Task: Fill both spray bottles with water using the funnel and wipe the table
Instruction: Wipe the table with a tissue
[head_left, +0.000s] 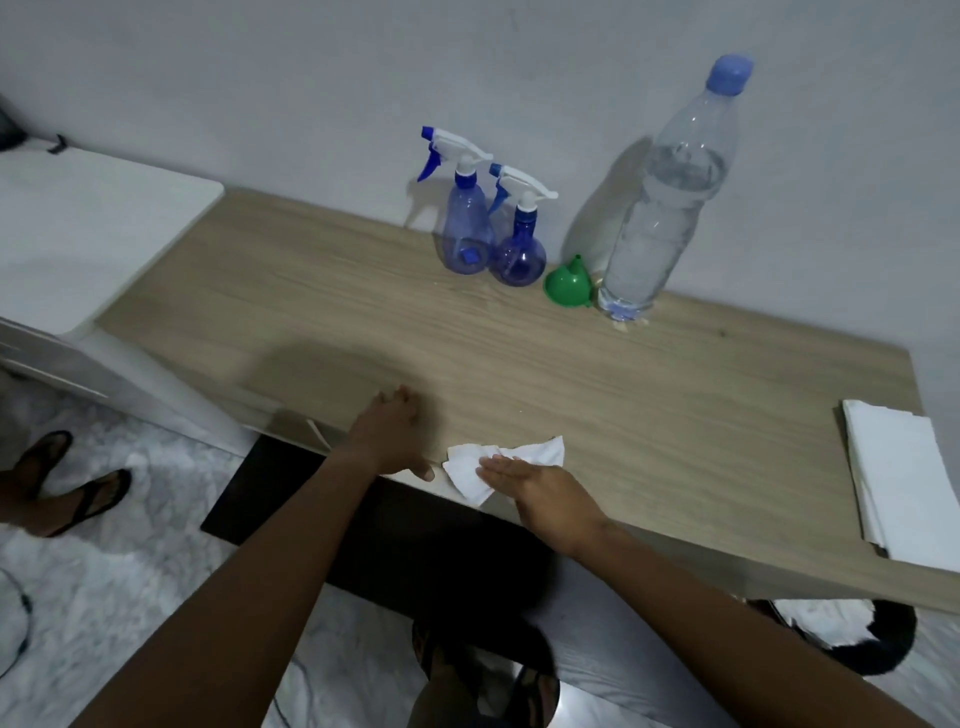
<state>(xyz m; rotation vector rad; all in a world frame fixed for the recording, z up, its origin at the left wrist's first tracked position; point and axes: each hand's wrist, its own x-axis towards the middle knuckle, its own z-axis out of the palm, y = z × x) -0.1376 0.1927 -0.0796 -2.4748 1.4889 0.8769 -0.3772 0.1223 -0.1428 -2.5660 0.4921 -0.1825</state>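
Wiping seemed the step in hand: the right hand (540, 488) lay flat on a crumpled white tissue (540, 451) at the wooden table's (675, 405) near edge, pressing rather than gripping, while the left hand (389, 431) rested open just beside it, probably bracing. Spray bottles (519, 244), green funnel (566, 286) and water bottle (660, 208) stood clustered by the wall, well apart from the tissue; folded paper towels (904, 478) lay far right.

Left of the clear water bottle (660, 208) with its blue cap stand a green funnel (566, 286), then a nearer spray bottle (518, 254) and a farther spray bottle (466, 234), both see-through blue with white heads and blue triggers, on my pale wood-grained counter (675, 415), and the tissue (467, 473) under my right grip (540, 488) is white.
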